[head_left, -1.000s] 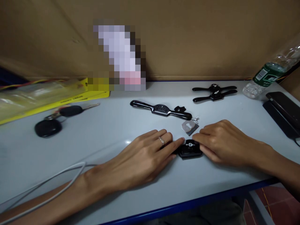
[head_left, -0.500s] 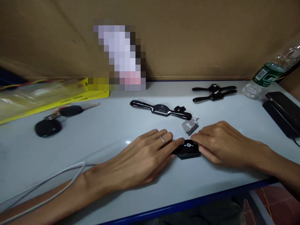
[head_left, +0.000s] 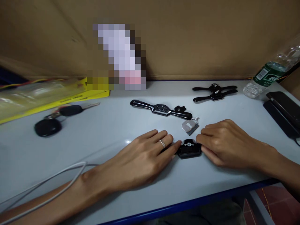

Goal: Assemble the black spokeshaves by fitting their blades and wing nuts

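A black spokeshave lies low over the table near its front edge, a silver screw at its middle. My left hand, with a ring on one finger, is closed around its left handle. Around the other handle my right hand is closed; both handles are mostly hidden by fingers. Just beyond lies a bare spokeshave body, with a small black cap plate against its right handle. At that handle's tip are a silver screw and a flat metal blade.
Two more spokeshaves lie together at the back right. Beside them a plastic bottle leans near a dark phone-like device. Keys and a yellow packet are on the left. A white cable crosses my left forearm.
My right hand has shifted slightly right along its handle, and my left fingertip has drawn back a little from the middle. The other things stay in place.
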Available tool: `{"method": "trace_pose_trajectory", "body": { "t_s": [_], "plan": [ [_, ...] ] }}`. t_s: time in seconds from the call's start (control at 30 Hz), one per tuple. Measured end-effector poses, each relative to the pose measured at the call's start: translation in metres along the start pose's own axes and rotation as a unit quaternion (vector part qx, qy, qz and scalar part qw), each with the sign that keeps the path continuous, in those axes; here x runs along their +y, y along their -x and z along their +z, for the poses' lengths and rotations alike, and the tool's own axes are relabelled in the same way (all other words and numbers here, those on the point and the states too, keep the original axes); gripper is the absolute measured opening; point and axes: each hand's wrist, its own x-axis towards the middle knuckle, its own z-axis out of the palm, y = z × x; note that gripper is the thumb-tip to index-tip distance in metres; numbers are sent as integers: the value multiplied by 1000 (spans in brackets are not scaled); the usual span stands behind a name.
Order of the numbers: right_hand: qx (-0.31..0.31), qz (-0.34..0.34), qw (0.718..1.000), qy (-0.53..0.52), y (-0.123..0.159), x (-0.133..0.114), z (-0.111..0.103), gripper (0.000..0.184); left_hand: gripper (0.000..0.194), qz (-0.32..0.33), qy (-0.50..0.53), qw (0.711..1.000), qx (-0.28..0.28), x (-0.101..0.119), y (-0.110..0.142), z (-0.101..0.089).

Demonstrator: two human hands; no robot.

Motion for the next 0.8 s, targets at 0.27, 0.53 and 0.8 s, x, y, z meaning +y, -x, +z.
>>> {"method": "trace_pose_trajectory", "body": {
  "t_s": [0.27, 0.53, 0.8],
  "plan": [
    [73, -56, 996, -20, 1, -1, 8, 22, 23, -7, 8, 1000, -5, 1, 1, 0],
    [136, -101, 984, -56, 2, -5, 9, 30, 19, -15, 23, 1000, 0, 1, 0, -1],
    [101, -53, 993, -40, 1, -2, 11, 25, 21, -13, 6, 1000, 6, 1, -2, -1]
  ]
}}
